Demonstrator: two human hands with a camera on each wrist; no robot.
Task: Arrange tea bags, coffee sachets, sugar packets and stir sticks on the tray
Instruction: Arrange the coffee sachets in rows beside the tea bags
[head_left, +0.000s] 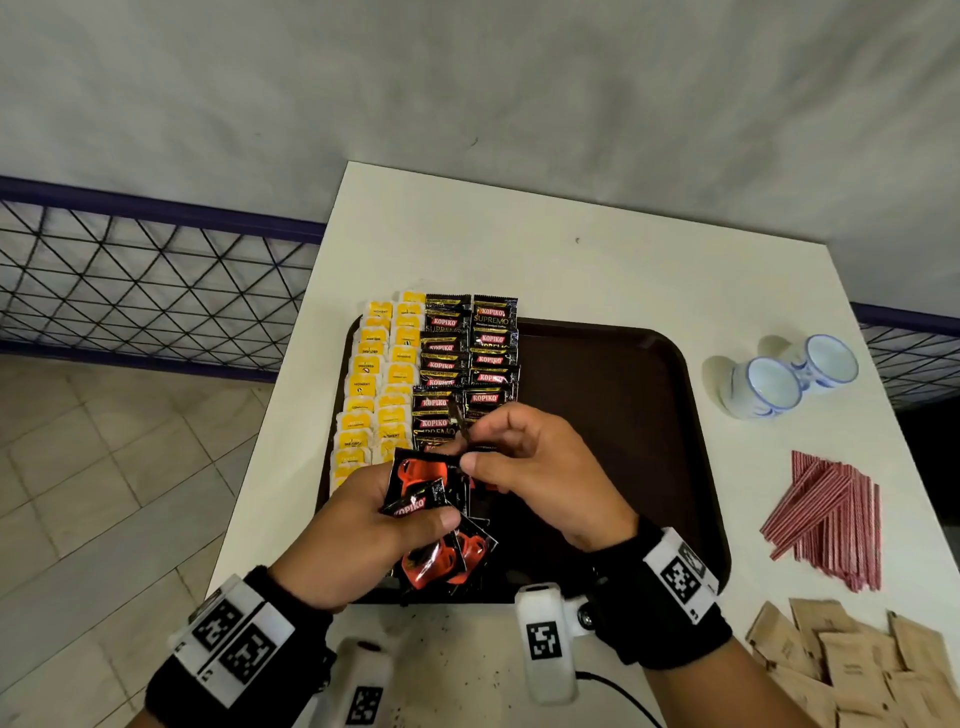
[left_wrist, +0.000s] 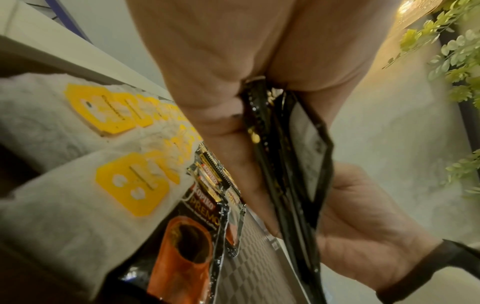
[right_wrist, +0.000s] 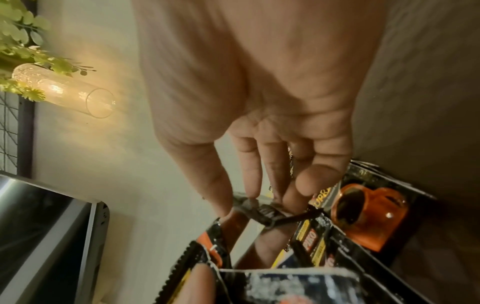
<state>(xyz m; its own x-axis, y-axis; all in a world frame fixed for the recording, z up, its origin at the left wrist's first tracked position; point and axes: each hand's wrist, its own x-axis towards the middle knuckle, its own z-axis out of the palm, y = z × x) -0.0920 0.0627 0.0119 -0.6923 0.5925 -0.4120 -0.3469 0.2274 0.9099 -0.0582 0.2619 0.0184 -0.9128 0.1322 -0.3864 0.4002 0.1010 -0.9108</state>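
A dark brown tray (head_left: 623, 415) lies on the white table. Yellow tea bags (head_left: 376, 384) fill two columns along its left side, seen close in the left wrist view as tea bags (left_wrist: 116, 111). Black coffee sachets (head_left: 467, 358) lie in two columns beside them. My left hand (head_left: 431, 514) grips a bunch of coffee sachets (head_left: 441, 556) over the tray's front left; its grip on the bunch (left_wrist: 285, 164) shows from below. My right hand (head_left: 470, 452) pinches the top edge of one sachet (right_wrist: 257, 209) from that bunch between thumb and fingertips.
Red-striped stir sticks (head_left: 831, 519) lie in a loose pile on the table right of the tray. Brown sugar packets (head_left: 857, 670) are heaped at the front right. Two blue-and-white cups (head_left: 779, 379) lie on their sides at the back right. A mesh railing (head_left: 145, 280) stands left.
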